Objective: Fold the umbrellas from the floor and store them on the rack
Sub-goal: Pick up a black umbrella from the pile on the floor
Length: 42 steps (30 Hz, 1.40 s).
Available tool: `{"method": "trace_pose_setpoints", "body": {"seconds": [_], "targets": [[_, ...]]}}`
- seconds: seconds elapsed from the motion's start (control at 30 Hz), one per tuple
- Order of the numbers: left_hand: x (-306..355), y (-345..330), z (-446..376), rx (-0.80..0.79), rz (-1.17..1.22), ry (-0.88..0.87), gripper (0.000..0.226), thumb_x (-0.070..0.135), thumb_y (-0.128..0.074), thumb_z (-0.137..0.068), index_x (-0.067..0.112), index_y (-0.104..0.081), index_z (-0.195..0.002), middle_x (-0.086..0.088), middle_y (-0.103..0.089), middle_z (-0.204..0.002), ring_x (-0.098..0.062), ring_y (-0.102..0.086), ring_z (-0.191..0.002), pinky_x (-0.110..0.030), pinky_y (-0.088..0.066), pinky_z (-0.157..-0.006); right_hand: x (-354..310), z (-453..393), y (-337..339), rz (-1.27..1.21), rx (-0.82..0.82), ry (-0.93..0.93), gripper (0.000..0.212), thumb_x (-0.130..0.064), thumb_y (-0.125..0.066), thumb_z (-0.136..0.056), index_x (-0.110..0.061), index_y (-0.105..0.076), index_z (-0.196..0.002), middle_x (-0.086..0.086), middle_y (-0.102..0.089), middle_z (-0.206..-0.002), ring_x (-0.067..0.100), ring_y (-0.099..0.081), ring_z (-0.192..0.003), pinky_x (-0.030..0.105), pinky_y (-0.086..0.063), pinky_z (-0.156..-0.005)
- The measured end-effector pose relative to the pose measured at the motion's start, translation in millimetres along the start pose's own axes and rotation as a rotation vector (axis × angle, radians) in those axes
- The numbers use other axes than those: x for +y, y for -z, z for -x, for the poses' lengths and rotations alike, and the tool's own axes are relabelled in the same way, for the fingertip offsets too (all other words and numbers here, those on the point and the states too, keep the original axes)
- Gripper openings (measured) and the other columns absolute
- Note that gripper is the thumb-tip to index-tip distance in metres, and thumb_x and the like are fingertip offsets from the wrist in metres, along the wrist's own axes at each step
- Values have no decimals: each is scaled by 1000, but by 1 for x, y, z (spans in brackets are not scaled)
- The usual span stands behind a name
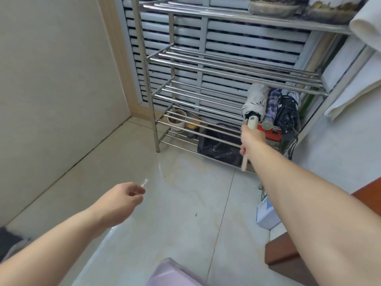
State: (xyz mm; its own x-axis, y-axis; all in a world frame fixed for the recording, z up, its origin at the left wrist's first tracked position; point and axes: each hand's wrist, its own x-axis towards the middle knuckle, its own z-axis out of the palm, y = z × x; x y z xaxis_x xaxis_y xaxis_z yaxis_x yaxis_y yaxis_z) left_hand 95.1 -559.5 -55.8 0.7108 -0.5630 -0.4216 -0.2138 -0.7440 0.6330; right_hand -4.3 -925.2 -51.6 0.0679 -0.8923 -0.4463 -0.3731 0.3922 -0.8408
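Note:
A steel rack [206, 65] with several rail shelves stands against the louvred wall. On a lower shelf at the right lie three folded umbrellas side by side: a white one [255, 100], a blue plaid one [273, 104] and a black one [287, 114]. My right hand [250, 140] reaches to the rack and grips the white umbrella's cream handle [252, 122]. A cream strip [244, 164] hangs below the fist. My left hand [123, 200] hovers over the floor tiles with its fingers curled. A small pale sliver [144, 183] shows at its fingertips; whether it is held is unclear.
A black bag [218, 147], a red box [272, 134], a white pot [176, 120] and a gold tin [191, 126] sit on the bottom shelves. A white carton [267, 215] and brown furniture [286, 252] stand at the right. Pink fabric [171, 273] lies near my feet.

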Motion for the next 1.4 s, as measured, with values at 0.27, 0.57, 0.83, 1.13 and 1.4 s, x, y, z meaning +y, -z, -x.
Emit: {"method": "trace_pose_setpoints", "body": {"seconds": [0.27, 0.57, 0.83, 1.13, 1.4], "targets": [[-48, 33, 96, 55, 89, 85, 16, 23, -58, -101, 30, -68, -112, 7, -71, -114, -14, -66, -104, -27, -49, -85, 32, 147, 6, 756, 18, 596, 62, -19, -55, -93, -14, -32, -151, 19, -38, -151, 39, -38, -135, 47, -38, -107], [-291, 34, 299, 105, 297, 604, 27, 26, -61, -95, 22, -66, -122, 0, -69, -112, -21, -65, -104, -27, -49, -89, 193, 453, -126, 1220, -1104, 873, 38, -29, -56, -97, -20, -61, -133, 5, -60, -140, 25, -54, -129, 30, -43, -105], [-390, 40, 287, 321, 579, 708, 39, 21, -52, -101, 25, -43, -138, 1, -58, -118, -19, -57, -99, -27, -47, -79, 287, 520, -216, 1356, -1313, 753, 42, -19, -49, -100, -9, -51, -140, 10, -57, -140, 29, -54, -125, 30, -44, -95], [-493, 72, 123, 764, 1139, 755, 55, 18, -57, -96, 18, -42, -149, -10, -62, -130, -31, -64, -110, -42, -50, -102, 306, 496, -338, 1200, -1323, 823, 55, -10, -47, -98, -25, -41, -151, 5, -48, -148, 26, -55, -123, 35, -50, -97], [-514, 120, 90, 1120, 1685, 841, 43, 30, -54, -104, 22, -50, -146, -6, -55, -143, -25, -52, -134, -36, -49, -94, 338, 489, -379, 1161, -1312, 833, 50, -17, -51, -98, -23, -45, -147, 9, -53, -127, 25, -56, -99, 30, -45, -82]]}}
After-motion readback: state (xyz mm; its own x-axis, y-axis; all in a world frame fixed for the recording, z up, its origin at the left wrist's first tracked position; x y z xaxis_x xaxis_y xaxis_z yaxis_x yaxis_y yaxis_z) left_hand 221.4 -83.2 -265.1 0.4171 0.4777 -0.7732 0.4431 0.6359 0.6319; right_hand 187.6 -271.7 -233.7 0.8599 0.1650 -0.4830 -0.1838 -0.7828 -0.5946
